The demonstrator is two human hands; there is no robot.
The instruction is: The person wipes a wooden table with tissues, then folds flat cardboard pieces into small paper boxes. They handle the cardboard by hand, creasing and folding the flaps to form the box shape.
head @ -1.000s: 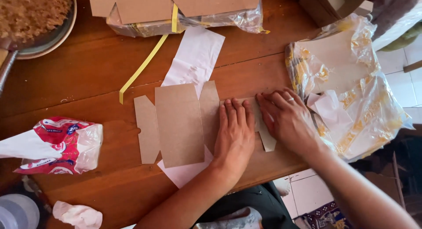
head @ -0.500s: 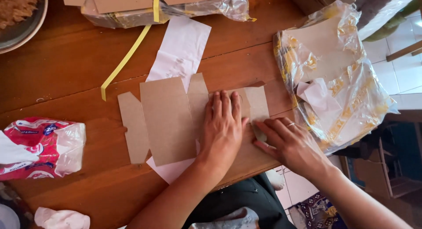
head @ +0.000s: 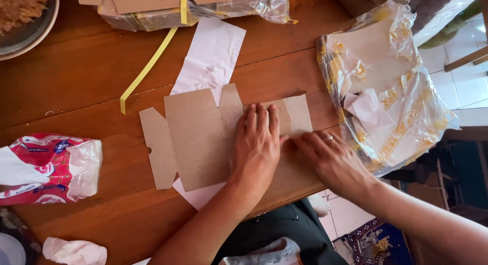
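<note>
A flat brown cardboard box blank (head: 195,138) with side flaps lies on the wooden table (head: 86,77), over a white sheet of paper (head: 211,59). My left hand (head: 256,143) is pressed flat on the right part of the blank, fingers together and pointing away from me. My right hand (head: 330,158), with a ring on one finger, rests on the blank's right end near the table's edge, fingertips touching the cardboard beside my left hand. Neither hand grips anything.
A clear plastic bag with cardboard inside (head: 378,82) lies to the right. A plastic-wrapped stack of cardboard (head: 188,6) with a yellow strap (head: 147,67) sits at the back. A red-and-white packet (head: 48,168), a crumpled tissue (head: 73,251) and a bowl (head: 25,21) are on the left.
My right hand has slid leftward along the blank's near right edge, toward my left hand. My left hand has stayed flat on the cardboard. The view shifted slightly.
</note>
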